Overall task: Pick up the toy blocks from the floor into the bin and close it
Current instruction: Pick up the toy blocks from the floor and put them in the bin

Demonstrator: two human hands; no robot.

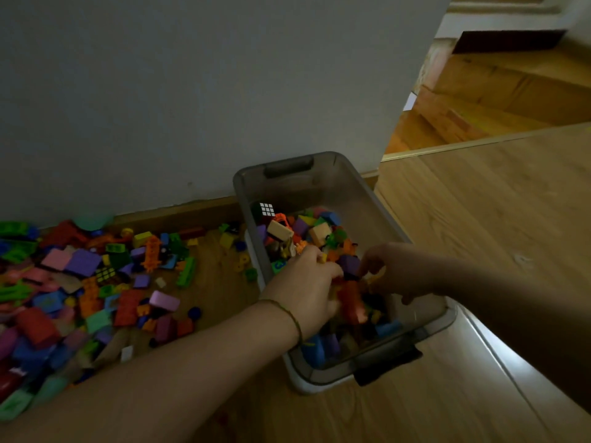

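Toy blocks (319,233) in bin (319,187) — beneath left hand (303,282) and right hand (396,270) — fingers (331,268) curled, grip unclear.

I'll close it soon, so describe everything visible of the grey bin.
The bin is a see-through grey plastic tub with a dark handle at each end, no lid on it. It stands upright on the wooden floor beside the wall, partly filled with coloured blocks; left hand and right hand reach inside.

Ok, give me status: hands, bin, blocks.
Left hand and right hand over the bin, grips blurred. Bin part full, no lid on. Large pile of blocks uncollected on the floor.
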